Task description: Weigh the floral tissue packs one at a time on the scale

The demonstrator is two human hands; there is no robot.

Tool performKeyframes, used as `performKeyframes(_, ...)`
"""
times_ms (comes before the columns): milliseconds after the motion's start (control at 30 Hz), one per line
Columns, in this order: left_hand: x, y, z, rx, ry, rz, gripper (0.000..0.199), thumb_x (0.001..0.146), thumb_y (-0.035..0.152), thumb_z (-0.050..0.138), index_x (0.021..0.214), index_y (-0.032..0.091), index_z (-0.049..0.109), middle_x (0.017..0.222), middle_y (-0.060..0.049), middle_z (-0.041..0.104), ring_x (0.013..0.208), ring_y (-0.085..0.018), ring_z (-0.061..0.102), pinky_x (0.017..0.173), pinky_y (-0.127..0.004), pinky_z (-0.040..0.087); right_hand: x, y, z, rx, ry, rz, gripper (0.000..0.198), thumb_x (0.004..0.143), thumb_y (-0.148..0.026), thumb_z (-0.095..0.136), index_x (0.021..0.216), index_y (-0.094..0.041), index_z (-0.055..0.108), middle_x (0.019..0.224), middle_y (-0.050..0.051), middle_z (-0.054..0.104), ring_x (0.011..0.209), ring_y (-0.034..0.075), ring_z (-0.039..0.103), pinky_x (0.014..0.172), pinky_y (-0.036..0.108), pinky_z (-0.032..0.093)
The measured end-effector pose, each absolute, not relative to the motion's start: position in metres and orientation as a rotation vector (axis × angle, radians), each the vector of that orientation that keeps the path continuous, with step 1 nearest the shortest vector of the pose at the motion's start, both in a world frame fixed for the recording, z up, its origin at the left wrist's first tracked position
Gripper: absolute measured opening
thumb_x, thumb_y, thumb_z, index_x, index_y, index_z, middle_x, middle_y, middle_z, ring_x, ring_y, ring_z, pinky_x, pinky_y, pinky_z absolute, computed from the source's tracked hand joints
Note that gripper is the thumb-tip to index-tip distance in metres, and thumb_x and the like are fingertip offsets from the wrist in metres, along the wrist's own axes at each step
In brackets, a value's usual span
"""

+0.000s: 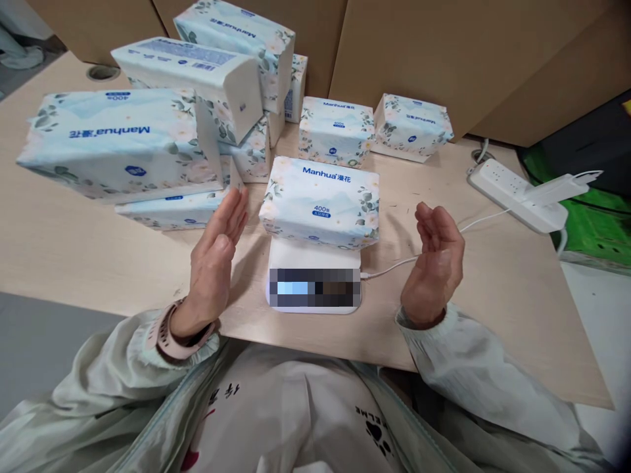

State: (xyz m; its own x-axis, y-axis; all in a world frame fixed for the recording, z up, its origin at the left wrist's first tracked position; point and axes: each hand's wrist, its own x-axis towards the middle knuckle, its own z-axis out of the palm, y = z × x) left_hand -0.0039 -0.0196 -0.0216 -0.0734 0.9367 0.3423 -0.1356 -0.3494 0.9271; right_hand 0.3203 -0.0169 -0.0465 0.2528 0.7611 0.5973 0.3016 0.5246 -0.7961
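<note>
A floral, pale blue tissue pack (320,203) rests on a white scale (315,257) whose display is blurred out. To its left, my left hand (217,259) is held upright with fingers stretched out, apart from the pack and holding nothing. On the other side, my right hand (434,266) is raised with slightly curved fingers, also free of anything and some way off from the pack. A large tissue pack (118,141) lies just beyond my left hand, atop another tissue pack (170,209).
Several more packs, one a white-sided tissue pack (192,69), are piled at the back left. Two stand behind the scale: a tissue pack (336,128) and another tissue pack (413,125). A power strip (517,194) lies right, with a white cable (486,222) leading toward the scale.
</note>
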Motion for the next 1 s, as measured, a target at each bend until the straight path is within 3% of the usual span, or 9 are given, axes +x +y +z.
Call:
performKeyframes(267,-0.008,-0.018,-0.028,1.408,0.913,1.533,0.052,0.113,0.057,0.051,0.161,0.042,0.065,0.172,0.006,0.057,0.171,-0.036,0.04,0.148,-0.06,0.027,0.317,-0.02,-0.041,-1.054,-1.388,0.373,0.052,0.112,-0.054,0.047,0.16,-0.041,0.062,0.158,0.009,0.07,0.154,0.039,0.063,0.134,0.071,0.043)
performKeyframes(467,-0.008,-0.021,-0.022,1.379,0.991,1.479,0.053,0.109,0.063,0.06,0.158,0.043,0.066,0.175,0.003,0.054,0.175,-0.037,0.031,0.148,-0.064,0.019,0.322,-0.017,-0.049,-1.049,-1.435,0.343,0.056,0.111,-0.058,0.044,0.162,-0.037,0.057,0.158,0.011,0.067,0.155,0.039,0.061,0.131,0.074,0.044)
performKeyframes(1000,-0.009,-0.022,-0.018,1.358,1.004,1.426,0.051,0.109,0.063,0.061,0.157,0.048,0.067,0.175,0.009,0.054,0.175,-0.034,0.033,0.148,-0.06,0.024,0.323,-0.015,-0.052,-1.02,-1.449,0.351,0.056,0.111,-0.056,0.043,0.162,-0.036,0.057,0.157,0.012,0.066,0.153,0.04,0.062,0.131,0.077,0.041)
